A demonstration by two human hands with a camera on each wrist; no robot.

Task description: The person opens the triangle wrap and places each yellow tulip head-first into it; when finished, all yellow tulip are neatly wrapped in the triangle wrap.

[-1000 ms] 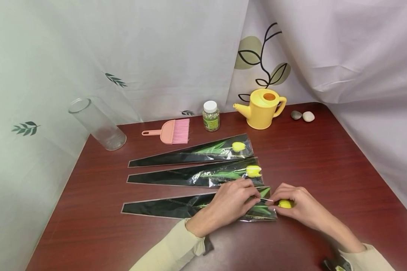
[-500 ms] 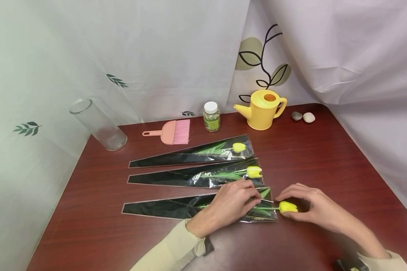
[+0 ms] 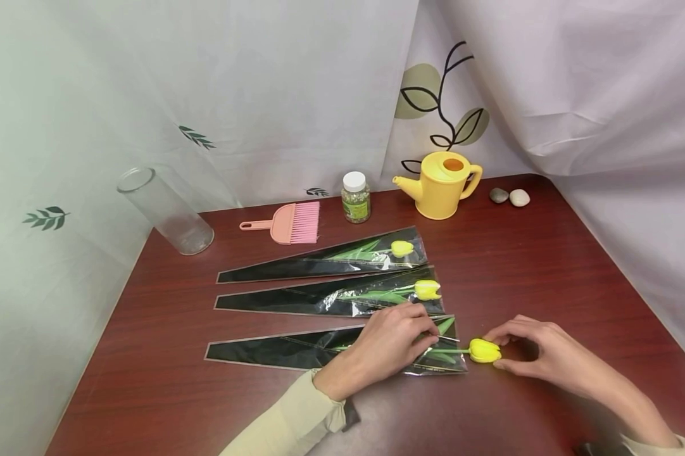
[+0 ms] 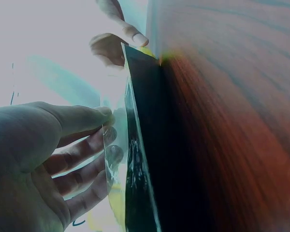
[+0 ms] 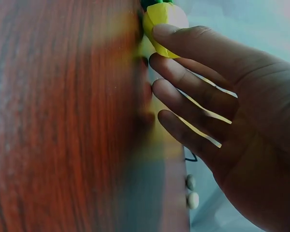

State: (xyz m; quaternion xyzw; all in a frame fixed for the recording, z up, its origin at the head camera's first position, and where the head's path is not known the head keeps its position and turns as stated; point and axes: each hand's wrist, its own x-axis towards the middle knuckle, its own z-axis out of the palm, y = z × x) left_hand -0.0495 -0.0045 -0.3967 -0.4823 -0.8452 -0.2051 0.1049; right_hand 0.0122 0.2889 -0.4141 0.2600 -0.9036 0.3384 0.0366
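Observation:
My left hand pinches the open edge of the nearest flower sleeve, clear plastic in front and black behind. The left wrist view shows the clear film lifted away from the black back, thumb on its edge. A yellow tulip pokes out of that sleeve, its bloom over the table and its green stem and leaves still inside. Around the bloom's tip my right hand has its thumb and fingers spread loosely; in the right wrist view the thumb overlaps the yellow petals.
Two more sleeved tulips lie beyond, one behind the other. Along the back stand a tall glass vase, a pink brush with dustpan, a white-capped jar, a yellow watering can and two stones.
The right hand has slid rightward along the tulip, from below the bloom to its tip. The bloom shifted slightly right at first, then stayed put. My left hand has kept its place.

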